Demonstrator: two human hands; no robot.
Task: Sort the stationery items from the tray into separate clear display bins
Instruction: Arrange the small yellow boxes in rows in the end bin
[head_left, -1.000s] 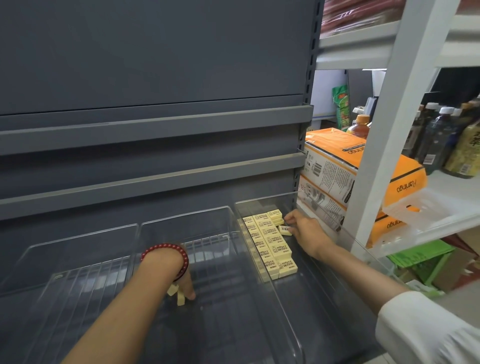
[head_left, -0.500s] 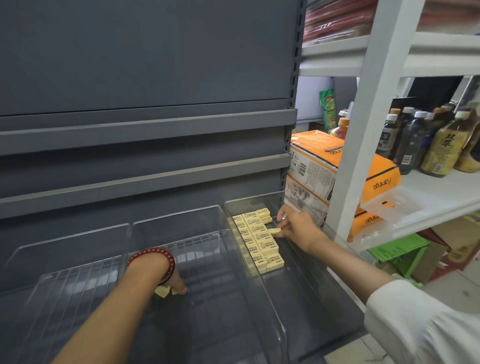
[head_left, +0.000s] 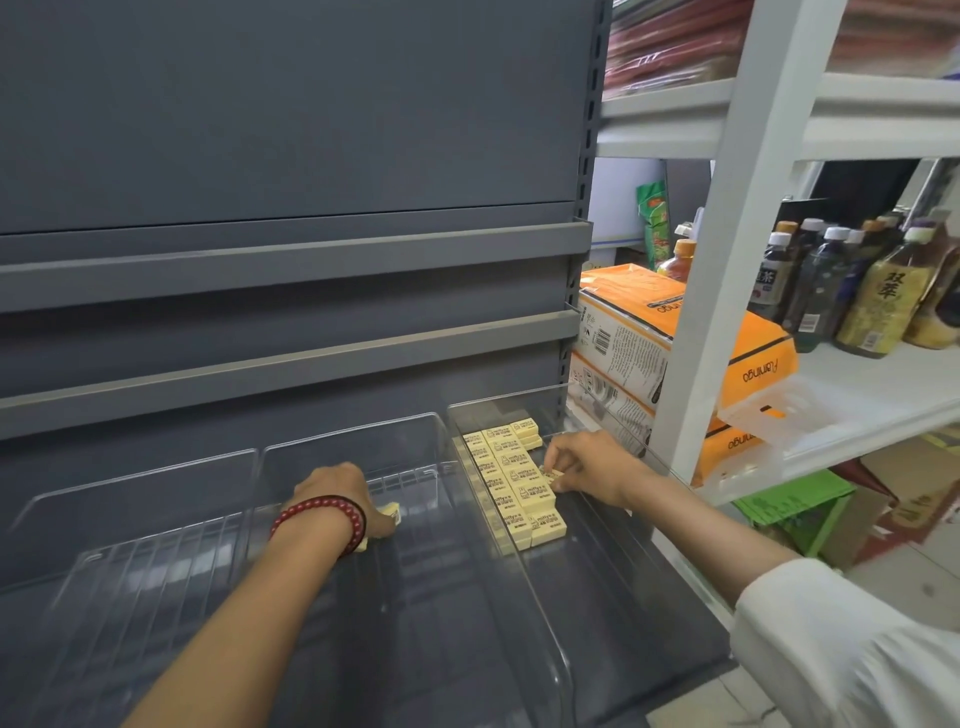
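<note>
Head view: my left hand (head_left: 337, 493) curls round pale-yellow block erasers (head_left: 390, 512) in the middle clear plastic bin (head_left: 353, 431); at the right end of the grey shelf (head_left: 670, 587) my right hand (head_left: 587, 465) pinches one eraser (head_left: 551, 474) beside the laid rows (head_left: 511, 478). Placement step, I judge; next, seat it flush.

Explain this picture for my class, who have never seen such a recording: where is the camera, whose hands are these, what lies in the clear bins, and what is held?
There is no machine: a person works bare-handed, and the single camera sits on their head, looking forward and down. The left hand, with a red bracelet, is inside the middle clear bin and grips some small yellow blocks, probably erasers. The right hand pinches one block beside the neat rows of blocks in the right clear bin. Orange boxes and bottles are to the right, by a white rack.
</note>
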